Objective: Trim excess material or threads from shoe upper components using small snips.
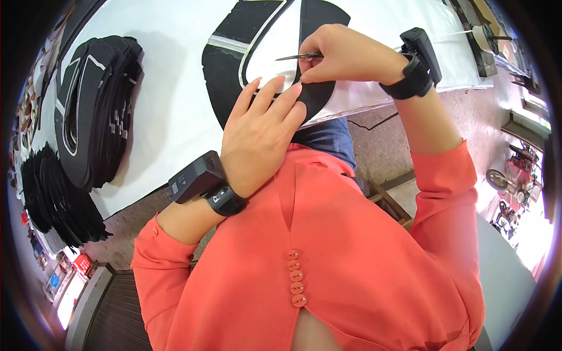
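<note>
Closest to the camera is your coral blouse (246,275), with a row of matching buttons down its front. Your left forearm carries a black boxy wrist device (198,176) on a strap, and a second black device (421,50) is strapped at your right wrist. Below the table edge you can see a bit of blue jeans (325,137).

Your left hand (260,134) lies palm down, its fingers extended and slightly spread, with the fingertips over the near curve of a black U-shaped panel (222,79); it has hold of nothing that shows. Your right hand (342,55) is above the panel's right arm, thumb and fingers closed around a slender pointed metal tool (298,57). The tool's long axis runs nearly level from right to left, its tip pointing left over the white area inside the U; you cannot tell from here whether the tip touches anything.

The panel lies near the table's front edge, directly ahead of you. Its rounded end faces you and its long axis runs away from you, both arms passing out at the top of the view. A white line follows its inner edge, and a pale strip crosses its left arm.

On the white tabletop (170,93) to your left sits a stack of black panels (96,117) with white lines, and beside it a bundle of black strips (58,196). Off to your far right are a spool (485,39) and, on the floor beyond, a motorcycle (515,181).
</note>
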A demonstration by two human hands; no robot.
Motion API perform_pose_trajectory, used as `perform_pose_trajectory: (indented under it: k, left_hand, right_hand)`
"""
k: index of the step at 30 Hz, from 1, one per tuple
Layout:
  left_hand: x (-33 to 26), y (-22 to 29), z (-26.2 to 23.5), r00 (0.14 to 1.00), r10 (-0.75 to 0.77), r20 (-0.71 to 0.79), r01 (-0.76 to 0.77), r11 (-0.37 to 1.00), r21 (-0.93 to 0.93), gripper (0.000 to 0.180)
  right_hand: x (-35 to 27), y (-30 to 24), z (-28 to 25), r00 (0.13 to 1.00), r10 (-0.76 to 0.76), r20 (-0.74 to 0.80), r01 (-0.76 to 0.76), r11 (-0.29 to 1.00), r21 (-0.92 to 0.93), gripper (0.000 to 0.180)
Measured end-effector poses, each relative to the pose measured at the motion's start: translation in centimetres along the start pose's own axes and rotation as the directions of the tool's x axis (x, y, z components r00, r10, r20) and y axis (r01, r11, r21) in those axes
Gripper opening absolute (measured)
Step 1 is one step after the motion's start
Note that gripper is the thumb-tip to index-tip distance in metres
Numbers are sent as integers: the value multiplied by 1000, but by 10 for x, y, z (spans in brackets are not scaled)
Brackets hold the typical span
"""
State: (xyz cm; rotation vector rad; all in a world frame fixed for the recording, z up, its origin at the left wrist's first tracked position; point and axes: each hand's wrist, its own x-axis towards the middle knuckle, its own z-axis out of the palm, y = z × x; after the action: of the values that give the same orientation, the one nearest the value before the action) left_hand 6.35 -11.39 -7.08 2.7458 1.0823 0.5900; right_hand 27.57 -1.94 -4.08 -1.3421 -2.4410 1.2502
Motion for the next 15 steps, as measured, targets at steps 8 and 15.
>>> perform_pose_trajectory:
  k: [8, 15]
  left_hand:
    - [-6, 2, 1, 999, -37, 28, 38, 998, -47, 24]
    - [-9, -1, -12, 996, 1, 87, 1, 1000, -25, 21]
  right_hand:
    - [4, 8, 0, 998, 31, -62, -33, 999, -34, 23]
    - [-13, -6, 26, 986, 108, -131, -101, 993, 61, 23]
